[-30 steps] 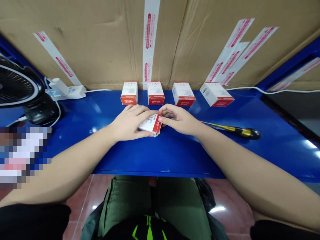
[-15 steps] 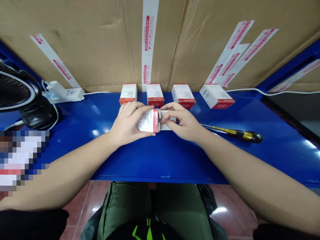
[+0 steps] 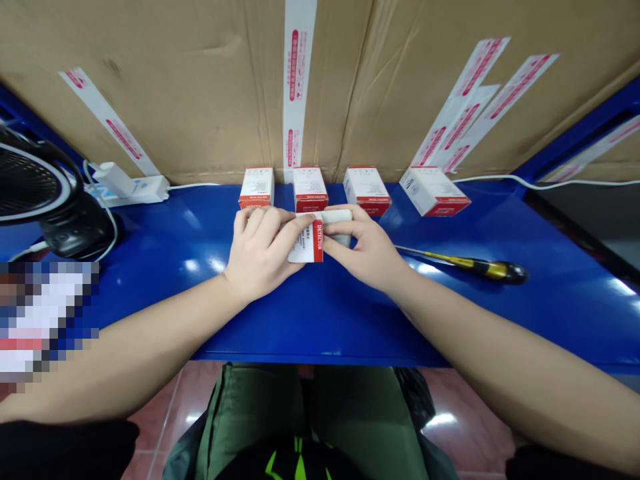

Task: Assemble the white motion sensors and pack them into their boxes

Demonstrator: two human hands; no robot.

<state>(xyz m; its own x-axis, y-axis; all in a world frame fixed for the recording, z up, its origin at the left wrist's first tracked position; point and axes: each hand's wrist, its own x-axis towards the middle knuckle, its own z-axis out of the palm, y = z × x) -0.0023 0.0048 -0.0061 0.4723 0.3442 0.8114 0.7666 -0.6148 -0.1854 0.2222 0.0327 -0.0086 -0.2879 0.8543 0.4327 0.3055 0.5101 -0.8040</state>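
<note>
My left hand [image 3: 265, 250] is closed around a small white-and-red carton [image 3: 306, 245] printed "DETECTOR", with the thumb along its top and the red end facing right. From that end a white piece [image 3: 337, 216] sticks out; whether it is a flap or something from inside I cannot tell. My right hand [image 3: 367, 243] has its fingers closed around this white piece, the fingertips touching the carton's red end. Beyond my hands stand matching cartons, among them one at the left [image 3: 257, 185] and one turned at an angle on the right [image 3: 434, 191].
On the blue table [image 3: 320, 313], a screwdriver [image 3: 473, 265] with a yellow-and-black handle lies right of my right hand. A black fan [image 3: 60, 200] and a white power strip [image 3: 145, 189] are at the left. Taped cardboard [image 3: 210, 87] rises behind.
The held carton has shifted slightly right and its red end has turned. The white piece now shows higher, above my right fingers, which have moved lower beside the end.
</note>
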